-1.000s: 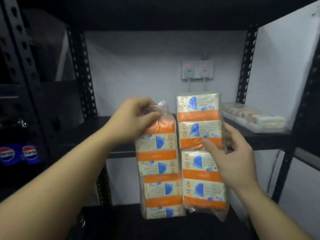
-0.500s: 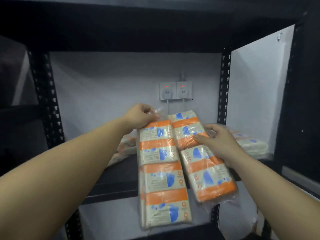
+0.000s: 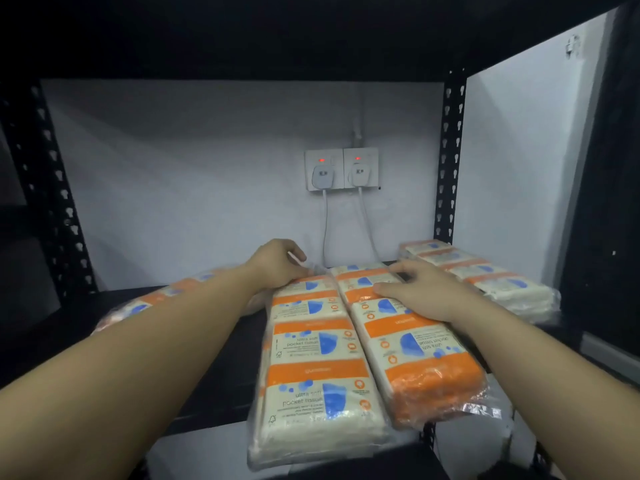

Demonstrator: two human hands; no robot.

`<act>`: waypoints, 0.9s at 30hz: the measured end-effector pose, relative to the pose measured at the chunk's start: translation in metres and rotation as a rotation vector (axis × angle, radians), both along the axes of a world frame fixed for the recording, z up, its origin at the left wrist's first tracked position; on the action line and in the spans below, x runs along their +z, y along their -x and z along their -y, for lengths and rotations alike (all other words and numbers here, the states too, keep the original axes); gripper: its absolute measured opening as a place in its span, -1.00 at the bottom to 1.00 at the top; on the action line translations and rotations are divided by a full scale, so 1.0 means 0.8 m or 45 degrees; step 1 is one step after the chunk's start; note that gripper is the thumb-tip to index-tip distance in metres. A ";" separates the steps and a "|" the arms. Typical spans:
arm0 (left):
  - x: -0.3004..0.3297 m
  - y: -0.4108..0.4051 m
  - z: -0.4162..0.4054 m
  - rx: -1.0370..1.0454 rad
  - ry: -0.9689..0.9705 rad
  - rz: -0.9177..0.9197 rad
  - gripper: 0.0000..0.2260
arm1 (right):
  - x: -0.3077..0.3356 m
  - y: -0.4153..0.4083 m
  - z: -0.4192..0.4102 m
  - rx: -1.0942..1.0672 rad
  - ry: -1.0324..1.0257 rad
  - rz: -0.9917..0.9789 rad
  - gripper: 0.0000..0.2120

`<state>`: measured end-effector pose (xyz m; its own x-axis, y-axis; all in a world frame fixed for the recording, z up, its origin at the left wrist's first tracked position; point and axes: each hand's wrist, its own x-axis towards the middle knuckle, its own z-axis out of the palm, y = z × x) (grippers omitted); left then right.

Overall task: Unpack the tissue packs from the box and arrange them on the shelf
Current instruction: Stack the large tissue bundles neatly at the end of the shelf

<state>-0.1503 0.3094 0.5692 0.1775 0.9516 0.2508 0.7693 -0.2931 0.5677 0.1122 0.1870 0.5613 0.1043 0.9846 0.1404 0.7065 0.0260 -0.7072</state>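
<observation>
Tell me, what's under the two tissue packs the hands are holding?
Under the left pack and the right pack is the black shelf. Their near ends stick out past its edge. Whatever lies right beneath them is covered.

Head camera looking forward and slightly down into the shelf bay.

Viewing from the person's head, close to the black shelf point(image 3: 214, 344), facing the white back wall point(image 3: 194, 174) with two sockets point(image 3: 341, 169); both forearms entering from below. Only one view, nothing shared.
</observation>
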 end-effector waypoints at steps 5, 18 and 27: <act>0.010 0.004 0.054 -0.090 -0.086 -0.054 -0.86 | 0.005 0.010 0.008 0.049 -0.018 0.236 -0.54; -0.009 0.003 0.201 -0.318 0.212 -0.540 -0.21 | -0.002 0.032 0.056 0.291 -0.056 0.655 -0.39; -0.005 -0.006 0.122 -0.301 0.233 -0.428 -0.17 | 0.021 0.038 0.016 0.259 0.082 0.706 -0.45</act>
<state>-0.1459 0.2120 0.5655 0.4386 0.8983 -0.0263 0.8436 -0.4015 0.3566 0.0819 0.1741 0.5784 -0.1595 0.9854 0.0590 0.9563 0.1691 -0.2386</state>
